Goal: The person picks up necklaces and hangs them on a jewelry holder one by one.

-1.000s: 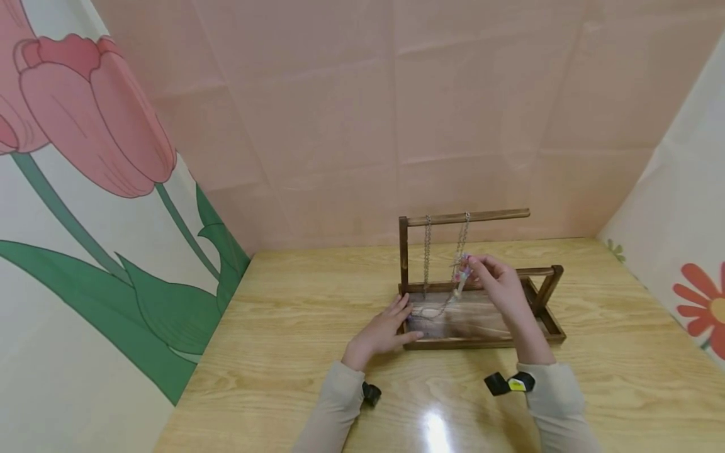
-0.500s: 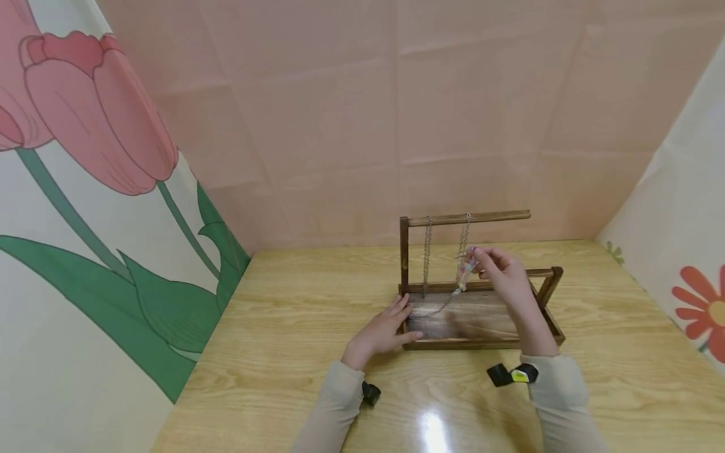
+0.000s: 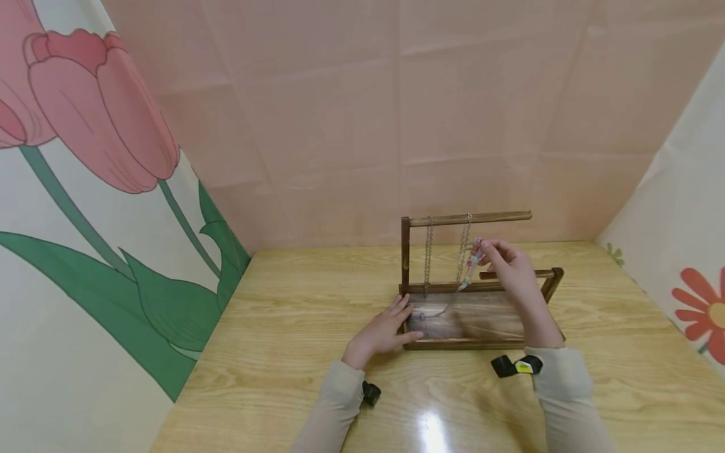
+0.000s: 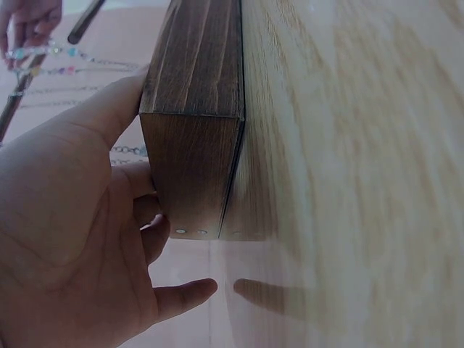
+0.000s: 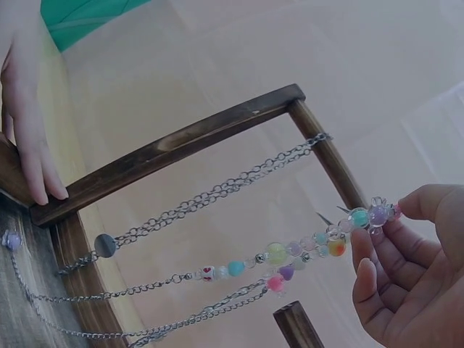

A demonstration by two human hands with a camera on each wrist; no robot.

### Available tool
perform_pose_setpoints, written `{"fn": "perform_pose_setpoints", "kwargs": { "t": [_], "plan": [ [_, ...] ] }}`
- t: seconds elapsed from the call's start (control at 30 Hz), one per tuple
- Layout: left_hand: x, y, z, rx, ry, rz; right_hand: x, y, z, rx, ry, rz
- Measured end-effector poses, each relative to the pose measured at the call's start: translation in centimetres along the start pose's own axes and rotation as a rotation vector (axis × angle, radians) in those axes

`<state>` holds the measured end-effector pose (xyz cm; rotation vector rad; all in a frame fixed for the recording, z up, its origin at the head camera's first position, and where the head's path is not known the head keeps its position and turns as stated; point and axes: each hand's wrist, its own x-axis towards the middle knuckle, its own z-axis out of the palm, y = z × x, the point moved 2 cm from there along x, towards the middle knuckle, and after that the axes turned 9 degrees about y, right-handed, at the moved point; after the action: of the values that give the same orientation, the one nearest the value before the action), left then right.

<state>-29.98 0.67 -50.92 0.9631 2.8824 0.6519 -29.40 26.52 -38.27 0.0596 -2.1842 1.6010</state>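
Observation:
In the head view my left hand [image 3: 376,330] lies on the left end of a dark wooden jewelry stand [image 3: 464,344], thumb on the front rim, fingers over the side. The left wrist view shows the stand's end wall [image 4: 192,167] beside the palm. Above the tray, my right hand [image 3: 512,270] pinches the beaded part of a necklace [image 3: 470,270] between thumb and fingertips. Pastel beads [image 5: 275,252] slant down from the fingers, and silver chain [image 5: 109,296] runs into the tray. A purple bead [image 5: 11,239] sits at the tray's end.
Two silver chains, one at the left [image 3: 428,258] and one nearer the right hand [image 3: 463,248], hang from the upper bar [image 3: 501,216]. A round silver pendant [image 5: 105,246] is on one. The lower bar [image 3: 544,273] stands behind my right hand.
My right hand has moved up and to the right with the beaded necklace, drawing its chain along from the tray. The left hand stays in place on the stand.

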Motion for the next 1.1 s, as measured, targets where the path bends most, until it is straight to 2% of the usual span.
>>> {"fn": "perform_pose_setpoints", "kwargs": {
  "t": [0.13,0.33,0.53,0.77,1.03,1.1],
  "plan": [
    [0.0,0.0,0.0,0.004,0.003,0.000,0.0,-0.8,-0.2,0.008,0.000,0.014],
    [-0.1,0.1,-0.2,-0.003,0.000,-0.002,-0.3,-2.6,-0.4,0.018,0.013,-0.012],
    [-0.1,0.2,-0.2,0.015,0.000,0.010,0.6,-1.3,-0.7,0.049,0.037,-0.027],
    [-0.1,0.2,-0.1,0.001,0.000,0.014,1.1,-0.5,-0.9,0.006,0.055,-0.020],
    [0.1,0.0,0.2,0.015,0.004,0.012,0.3,-3.3,-1.0,0.014,0.067,-0.040],
    [0.1,-0.1,0.1,0.017,0.002,0.008,0.5,-3.3,-1.1,0.026,0.072,-0.050]
  ]
}}
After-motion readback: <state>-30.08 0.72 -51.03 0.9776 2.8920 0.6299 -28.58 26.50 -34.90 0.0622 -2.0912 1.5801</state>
